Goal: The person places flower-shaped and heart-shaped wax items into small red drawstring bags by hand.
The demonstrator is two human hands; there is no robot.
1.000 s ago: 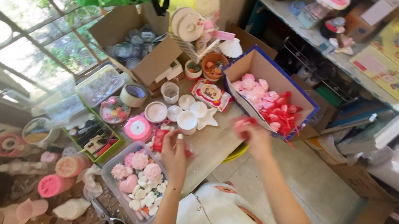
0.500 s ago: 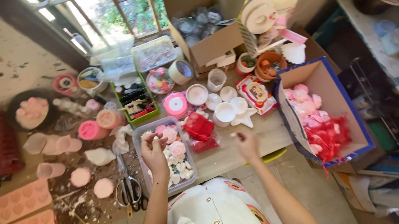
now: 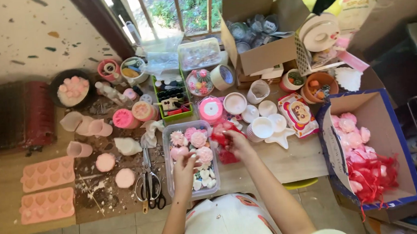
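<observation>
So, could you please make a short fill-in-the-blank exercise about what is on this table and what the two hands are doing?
1. The left hand reaches into a clear plastic tray of small ____-shaped pieces.
2. The right hand holds a bundle of ____ wrapping.
3. The scissors lie to the ____ of that tray.
4. The blue-edged cardboard box at the table's end holds pink pieces and ____ shredded filling.

Missing words: flower; red; left; red
</observation>
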